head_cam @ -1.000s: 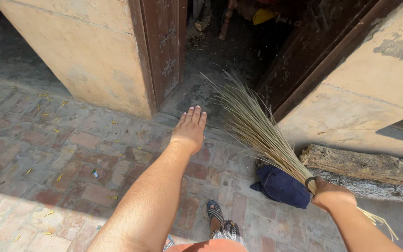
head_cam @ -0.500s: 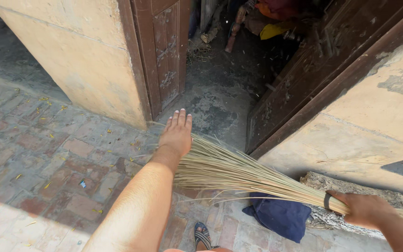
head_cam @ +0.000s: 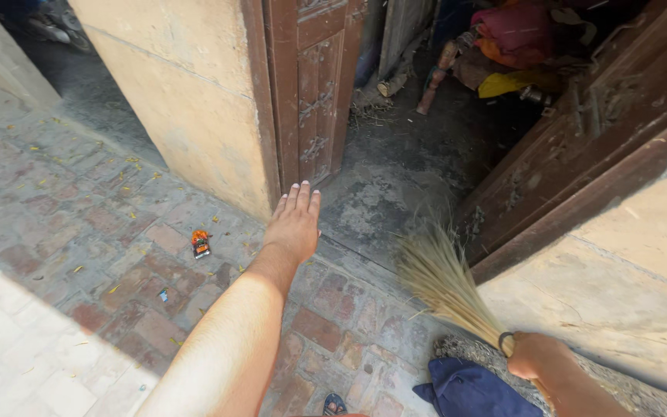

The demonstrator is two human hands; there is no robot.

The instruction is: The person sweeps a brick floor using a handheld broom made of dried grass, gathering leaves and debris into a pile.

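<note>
My right hand point(head_cam: 538, 357) grips the bound neck of a straw broom point(head_cam: 445, 282), low at the right. Its bristles fan up and left, tips over the brick threshold in front of an open wooden doorway point(head_cam: 399, 166). My left hand point(head_cam: 295, 220) is stretched out flat, fingers together, palm down, hovering over the threshold and holding nothing. A dark blue cloth point(head_cam: 476, 390) lies on the bricks just below my right hand.
A brown carved door leaf point(head_cam: 310, 93) stands open at the left of the doorway, another door point(head_cam: 588, 131) at the right. Plastered walls point(head_cam: 187, 93) flank it. A small orange wrapper point(head_cam: 200, 243) and yellow leaf bits lie on the brick paving point(head_cam: 102, 255). Bundles of cloth point(head_cam: 519, 38) sit inside.
The broom swung from lying across toward my left arm back to the right, its bristles now pointing up at the doorway. The view shifted left. My left hand stayed outstretched.
</note>
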